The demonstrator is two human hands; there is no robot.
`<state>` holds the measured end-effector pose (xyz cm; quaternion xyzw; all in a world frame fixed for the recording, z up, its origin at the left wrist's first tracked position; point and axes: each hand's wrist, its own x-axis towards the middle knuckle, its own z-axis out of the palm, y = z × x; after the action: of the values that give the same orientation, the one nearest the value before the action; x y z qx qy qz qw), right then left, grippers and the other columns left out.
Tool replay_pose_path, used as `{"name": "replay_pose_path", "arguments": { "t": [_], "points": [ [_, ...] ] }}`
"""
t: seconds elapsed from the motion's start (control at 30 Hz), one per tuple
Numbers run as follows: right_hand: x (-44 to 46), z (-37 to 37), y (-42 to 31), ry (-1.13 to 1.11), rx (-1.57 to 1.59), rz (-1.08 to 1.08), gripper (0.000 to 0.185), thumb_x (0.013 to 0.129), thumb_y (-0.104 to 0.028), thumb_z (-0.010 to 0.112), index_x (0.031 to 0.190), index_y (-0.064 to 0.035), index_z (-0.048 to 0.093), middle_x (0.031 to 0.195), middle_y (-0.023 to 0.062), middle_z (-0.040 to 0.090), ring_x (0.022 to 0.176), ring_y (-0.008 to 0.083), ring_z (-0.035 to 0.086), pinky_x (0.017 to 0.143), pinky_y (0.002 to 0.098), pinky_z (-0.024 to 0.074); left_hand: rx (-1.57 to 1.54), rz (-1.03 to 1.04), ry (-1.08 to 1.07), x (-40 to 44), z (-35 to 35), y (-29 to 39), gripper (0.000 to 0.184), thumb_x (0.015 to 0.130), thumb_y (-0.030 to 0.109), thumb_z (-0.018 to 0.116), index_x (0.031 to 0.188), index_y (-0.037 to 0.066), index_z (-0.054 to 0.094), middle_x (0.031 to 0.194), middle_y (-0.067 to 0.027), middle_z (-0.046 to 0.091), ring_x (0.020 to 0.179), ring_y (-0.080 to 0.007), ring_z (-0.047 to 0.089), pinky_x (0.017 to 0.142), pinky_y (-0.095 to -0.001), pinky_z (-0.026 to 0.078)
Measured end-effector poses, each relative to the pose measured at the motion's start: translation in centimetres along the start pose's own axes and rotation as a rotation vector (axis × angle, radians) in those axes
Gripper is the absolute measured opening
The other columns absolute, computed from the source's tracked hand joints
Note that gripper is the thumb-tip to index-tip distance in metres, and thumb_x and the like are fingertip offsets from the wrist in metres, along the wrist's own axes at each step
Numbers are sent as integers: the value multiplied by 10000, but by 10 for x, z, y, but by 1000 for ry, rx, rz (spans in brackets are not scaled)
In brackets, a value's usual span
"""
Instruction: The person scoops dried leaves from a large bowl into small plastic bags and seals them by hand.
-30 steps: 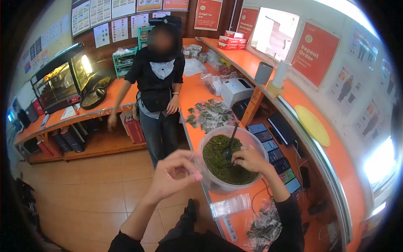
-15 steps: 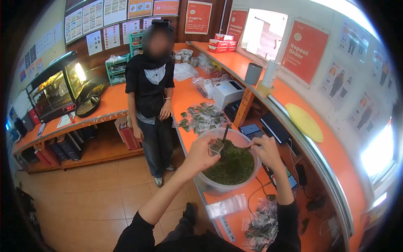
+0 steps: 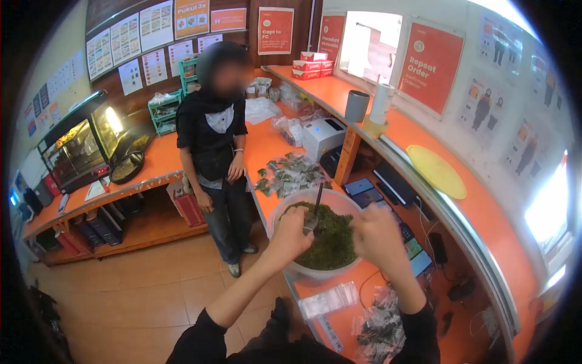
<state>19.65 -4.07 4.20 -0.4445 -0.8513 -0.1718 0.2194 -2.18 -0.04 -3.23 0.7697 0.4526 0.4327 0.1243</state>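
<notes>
Green herbs lay below my left fingers, which pinched clear plastic best held low over the tub; whether my blurred right fingers pinched anything, I couldn't tell.

Beyond the white printer, red boxes are stacked; to its right, a grey canister is placed; far to its left, a food warmer is lit.

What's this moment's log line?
left hand: small clear item, over tub | right hand: blurred, near tub rim | tub: green flakes, dark handle
</notes>
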Motion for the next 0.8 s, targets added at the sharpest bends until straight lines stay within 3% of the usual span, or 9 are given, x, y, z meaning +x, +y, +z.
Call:
{"name": "replay_pose_path", "arguments": {
  "t": [0.03,0.07,0.17,0.23,0.27,0.33,0.43,0.57,0.8],
  "points": [
    [0,15,2,-198,51,-10,145,659,-99,680,794,-45,684,809,114,624,879,278,585,743,362,413,-51,-11,7,2,-8,12,509,709,117,752,1160,-44,577,1068,-231,625,1032,-382,625,888,-437,507],
    [-1,37,0,-184,48,-4,145,659,-99,680,794,-45,684,809,114,624,879,278,585,743,362,413,-102,-23,5,4,-13,19,498,714,127,753,1150,-40,579,1063,-233,633,1029,-378,627,892,-438,504],
    [-14,68,-11,-462,-2,1,245,690,-176,711,910,-75,745,890,124,670,900,294,600,842,371,422,-149,-108,-89,6,-18,18,512,721,168,775,1152,-29,581,1051,-218,654,936,-322,669,839,-398,528],
    [-13,48,-13,-181,109,14,321,670,-189,725,951,-36,709,863,123,653,943,279,593,848,374,393,-195,-179,-104,6,-26,18,521,728,200,787,1147,-30,582,1036,-203,666,881,-279,680,799,-370,538],
    [-7,37,-22,-182,118,10,321,670,-189,725,951,-36,709,863,123,653,943,279,593,848,374,393,-249,-255,-142,2,-29,17,532,734,232,799,1143,-30,583,1021,-188,677,826,-236,692,759,-342,547],
    [13,17,-41,185,348,88,375,710,-182,739,1062,-63,686,853,76,640,933,254,584,862,377,368,-327,-266,-129,-2,-25,20,524,748,244,808,1134,-31,584,1001,-168,678,790,-198,690,725,-312,546],
    [6,50,-40,223,479,186,363,755,-152,741,1103,-88,660,850,33,626,912,235,581,838,374,371,-553,-302,-118,-11,-19,26,465,793,222,805,1118,-30,588,977,-132,679,765,-152,689,697,-269,545],
    [4,40,-43,329,625,306,256,746,-104,764,988,-76,686,828,29,649,826,217,592,786,353,397,-940,-309,-52,-16,-20,17,254,878,93,736,1068,-21,611,945,-84,677,782,-128,687,714,-240,545],
    [2,41,-39,318,874,337,100,765,-56,729,840,-34,667,794,69,650,778,189,585,725,320,454,-963,-313,23,-22,-29,26,130,915,73,691,983,-22,634,856,-45,673,779,-108,676,718,-231,542]
  ]
}}
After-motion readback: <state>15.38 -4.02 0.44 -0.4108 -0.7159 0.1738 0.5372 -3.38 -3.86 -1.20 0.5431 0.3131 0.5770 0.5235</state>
